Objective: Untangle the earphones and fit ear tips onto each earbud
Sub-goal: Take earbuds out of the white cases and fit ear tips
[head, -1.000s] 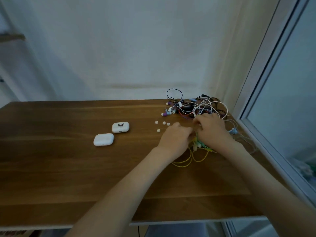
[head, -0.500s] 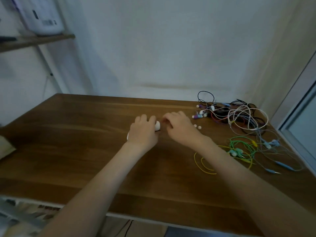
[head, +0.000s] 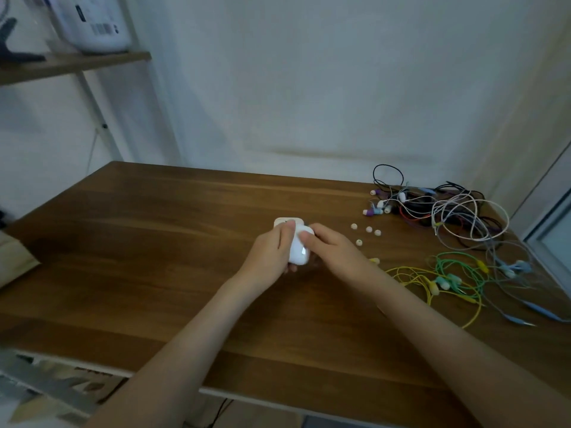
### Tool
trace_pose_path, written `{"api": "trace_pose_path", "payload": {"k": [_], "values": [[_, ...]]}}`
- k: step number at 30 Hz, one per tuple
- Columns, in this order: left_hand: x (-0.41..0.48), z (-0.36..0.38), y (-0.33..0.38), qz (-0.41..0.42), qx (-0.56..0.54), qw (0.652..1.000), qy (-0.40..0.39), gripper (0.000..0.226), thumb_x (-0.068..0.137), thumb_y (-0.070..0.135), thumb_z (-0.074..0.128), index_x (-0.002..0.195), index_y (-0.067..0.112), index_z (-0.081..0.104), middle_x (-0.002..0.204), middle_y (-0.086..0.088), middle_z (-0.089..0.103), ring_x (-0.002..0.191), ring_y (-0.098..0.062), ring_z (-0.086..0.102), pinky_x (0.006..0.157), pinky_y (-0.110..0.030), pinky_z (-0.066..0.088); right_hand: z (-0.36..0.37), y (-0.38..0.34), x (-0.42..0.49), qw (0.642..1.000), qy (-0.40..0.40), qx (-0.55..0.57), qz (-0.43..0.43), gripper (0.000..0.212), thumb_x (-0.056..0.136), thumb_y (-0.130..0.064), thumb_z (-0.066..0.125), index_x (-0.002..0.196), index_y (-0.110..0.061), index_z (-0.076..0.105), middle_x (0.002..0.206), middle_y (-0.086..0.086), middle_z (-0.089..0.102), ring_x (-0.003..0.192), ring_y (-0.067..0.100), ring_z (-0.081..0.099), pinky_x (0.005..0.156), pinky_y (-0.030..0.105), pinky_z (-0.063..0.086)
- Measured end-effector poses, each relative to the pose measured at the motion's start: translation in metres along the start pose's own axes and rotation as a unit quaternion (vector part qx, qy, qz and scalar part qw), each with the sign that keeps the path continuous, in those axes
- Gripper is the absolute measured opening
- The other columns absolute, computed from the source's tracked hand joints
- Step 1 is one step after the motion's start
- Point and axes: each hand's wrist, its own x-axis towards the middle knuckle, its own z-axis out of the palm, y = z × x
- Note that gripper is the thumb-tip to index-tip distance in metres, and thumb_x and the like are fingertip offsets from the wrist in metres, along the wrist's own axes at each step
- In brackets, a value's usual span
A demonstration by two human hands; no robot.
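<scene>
A white earbud case (head: 299, 250) is lifted off the wooden table (head: 154, 242), held between my left hand (head: 268, 254) and my right hand (head: 332, 251). My right thumb rests on its top. A second white case (head: 282, 221) lies on the table just behind my left fingers. Several small white ear tips (head: 368, 230) lie loose to the right. A tangle of black, white, red and purple wired earphones (head: 445, 211) sits at the far right corner. Yellow earphones (head: 432, 287) and green earphones (head: 454, 267) lie nearer the front right.
A wooden shelf (head: 71, 64) with a white appliance (head: 92, 23) stands at the upper left. A window frame (head: 543, 230) runs along the table's right side. Pale blue earphones (head: 516, 268) trail toward the right edge. A tan object (head: 14, 264) sits at the table's left edge.
My hands left the earphone tangle, moved left to the two cases, and picked one up between them. The view has swung left, bringing the shelf in.
</scene>
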Motion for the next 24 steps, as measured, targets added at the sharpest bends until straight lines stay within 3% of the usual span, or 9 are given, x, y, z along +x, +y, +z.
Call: {"api": "trace_pose_path", "payload": {"k": [5,10,14,19,21,24], "values": [[0.004,0.02,0.0,0.004,0.011,1.0,0.018,0.05,0.104,0.037,0.03,0.081,0.005,0.061,0.064,0.0,0.055,0.053,-0.008,0.05,0.048,-0.017,0.037,-0.004,0.018,-0.01,0.999,0.048,0.014,-0.006,0.013,0.098,-0.031,0.049,0.097,-0.021,0.057,0.095,0.006,0.064,0.078,0.018,0.06,0.072,0.035,0.05],[0.009,0.026,-0.004,-0.004,0.0,1.0,0.003,0.053,0.104,0.038,0.03,0.079,0.001,0.06,0.06,-0.004,0.054,0.052,-0.012,0.048,0.054,-0.029,0.038,-0.002,0.032,-0.011,0.996,0.087,0.016,0.007,0.016,0.097,-0.029,0.051,0.099,-0.016,0.059,0.093,0.005,0.065,0.074,0.012,0.06,0.065,0.026,0.05],[0.01,0.027,-0.008,0.023,0.025,0.999,0.025,0.05,0.104,0.036,0.029,0.067,0.011,0.052,0.056,-0.001,0.052,0.045,-0.005,0.048,0.048,-0.021,0.035,0.001,0.031,-0.011,0.992,0.122,0.017,0.01,0.014,0.095,-0.029,0.054,0.102,-0.019,0.061,0.09,-0.001,0.067,0.071,0.007,0.062,0.065,0.021,0.05],[0.005,0.03,-0.009,0.073,0.058,0.996,0.002,0.03,0.103,0.038,0.025,0.084,0.029,0.046,0.061,0.0,0.058,0.047,-0.002,0.055,0.049,-0.018,0.042,0.002,0.028,-0.015,0.984,0.169,0.055,0.007,0.007,0.092,-0.024,0.06,0.098,-0.021,0.058,0.09,-0.002,0.068,0.077,0.01,0.068,0.068,0.025,0.058],[0.004,0.028,-0.01,0.091,0.019,0.996,-0.016,0.024,0.102,0.038,0.027,0.086,0.029,0.044,0.067,-0.002,0.063,0.054,-0.006,0.061,0.056,-0.023,0.049,-0.001,0.028,-0.017,0.981,0.185,0.062,-0.013,0.011,0.09,-0.021,0.063,0.098,-0.02,0.056,0.09,-0.002,0.066,0.077,0.012,0.067,0.066,0.026,0.057],[0.007,0.028,-0.009,0.019,-0.19,0.979,-0.072,0.032,0.101,0.041,0.027,0.097,0.019,0.049,0.093,-0.008,0.068,0.078,-0.018,0.069,0.075,-0.032,0.056,-0.009,0.031,-0.017,0.977,0.189,0.07,-0.076,0.017,0.087,-0.008,0.064,0.099,-0.012,0.052,0.097,0.007,0.06,0.089,0.02,0.062,0.073,0.032,0.055]]}}
